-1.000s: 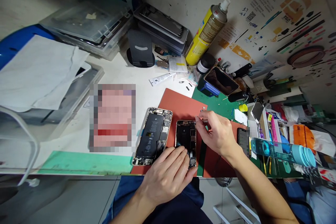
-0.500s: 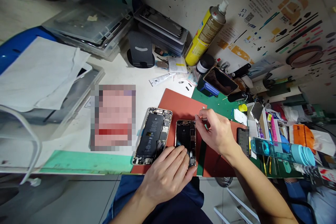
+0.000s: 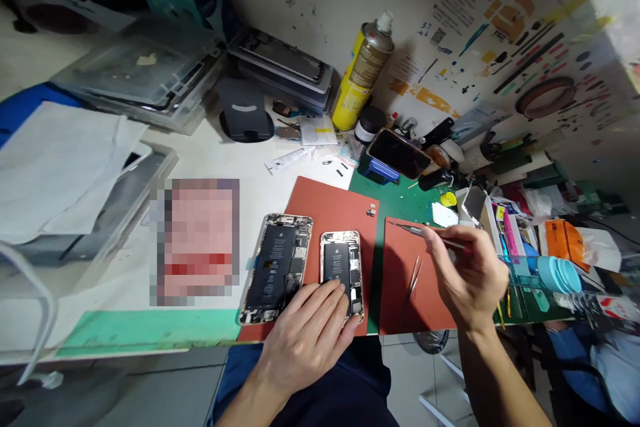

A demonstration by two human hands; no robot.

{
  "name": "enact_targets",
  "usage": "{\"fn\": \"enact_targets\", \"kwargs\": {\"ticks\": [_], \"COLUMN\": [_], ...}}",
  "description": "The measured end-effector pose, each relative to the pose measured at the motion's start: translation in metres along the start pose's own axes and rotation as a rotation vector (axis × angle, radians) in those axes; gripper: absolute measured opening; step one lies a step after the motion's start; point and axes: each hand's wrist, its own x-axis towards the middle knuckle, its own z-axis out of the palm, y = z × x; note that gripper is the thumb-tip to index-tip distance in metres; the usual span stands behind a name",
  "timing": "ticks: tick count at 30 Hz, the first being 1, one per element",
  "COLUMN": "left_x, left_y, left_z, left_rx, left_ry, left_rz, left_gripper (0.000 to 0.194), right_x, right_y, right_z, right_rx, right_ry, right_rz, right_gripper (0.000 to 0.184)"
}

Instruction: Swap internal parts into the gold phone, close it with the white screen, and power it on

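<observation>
At the lower centre of the frame the left hand lies over the bottom end of the small phone, fingertips on its battery and thumb by its lower right corner; whether it grips the edges or only presses down cannot be told. The small phone, opened up, rests on the left red mat, a little right of centre in the lower half; steadying it well would seem to call for light, even pressure, more on the rim than on the battery. Just to its left lies the big phone, also open, so near the knuckles that a careless shift could nudge it. At lower right the right hand pinches a pointed tool between thumb and fingers, its tip aimed left above the right red mat, clear of the small phone; a pinch close to the tip should give finer control. Tweezers lie on that mat, below the tool. Farther up, small parts sit near the left red mat's upper right corner, probably easy to flick away, so best given room. Beyond the green mat, the yellow can stands upper centre.
</observation>
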Motion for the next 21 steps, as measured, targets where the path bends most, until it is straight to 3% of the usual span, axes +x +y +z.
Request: {"fn": "enact_targets", "kwargs": {"ticks": [2, 5, 8, 13, 17, 21], "left_x": [0.001, 0.004, 0.008, 0.009, 0.008, 0.009], "left_y": [-0.001, -0.003, -0.005, -0.005, -0.003, -0.001], "left_z": [-0.001, -0.001, 0.0, 0.001, 0.0, 0.0], "left_rx": [-0.01, -0.019, -0.023, -0.01, 0.008, 0.017], "left_ry": [-0.004, -0.009, -0.004, -0.023, -0.046, -0.052], "left_rz": [0.012, 0.055, 0.087, 0.108, 0.101, 0.075], "left_gripper": [0.011, 0.013, 0.013, 0.017, 0.016, 0.015], "right_x": [-0.02, -0.056, -0.086, -0.119, -0.131, -0.128], "right_y": [0.017, 0.045, 0.07, 0.088, 0.091, 0.089], "right_z": [-0.024, -0.046, -0.048, -0.021, -0.008, -0.01], "right_rx": [0.003, -0.128, -0.376, -0.497, -0.542, -0.548], "right_ry": [0.122, 0.148, 0.131, 0.035, -0.048, -0.096], "right_rz": [0.183, 0.362, 0.308, 0.202, 0.149, 0.112], "right_gripper": [0.022, 0.025, 0.022, 0.02, 0.018, 0.019]}}
